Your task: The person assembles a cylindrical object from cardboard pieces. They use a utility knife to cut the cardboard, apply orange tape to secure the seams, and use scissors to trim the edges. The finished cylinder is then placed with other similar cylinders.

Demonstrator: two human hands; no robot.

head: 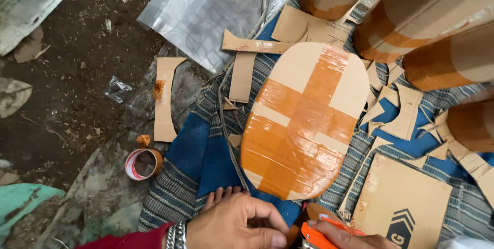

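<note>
Left hand [239, 226] curled, contents unclear; right hand [355, 238] gripping orange cutter [315, 236] near oval taped cardboard panel [303, 120] edge; scraps crowding right.

The ground [77, 74] is dark brown dirt with tiny bits of dry grass and a few dead leaves. A blue and grey striped cloth [200, 161] is spread over it. A clear plastic sheet [206, 12] lies on the dirt near the top. An old grey sack [31, 17] sits in the top left corner. Soft daylight falls on everything.
</note>
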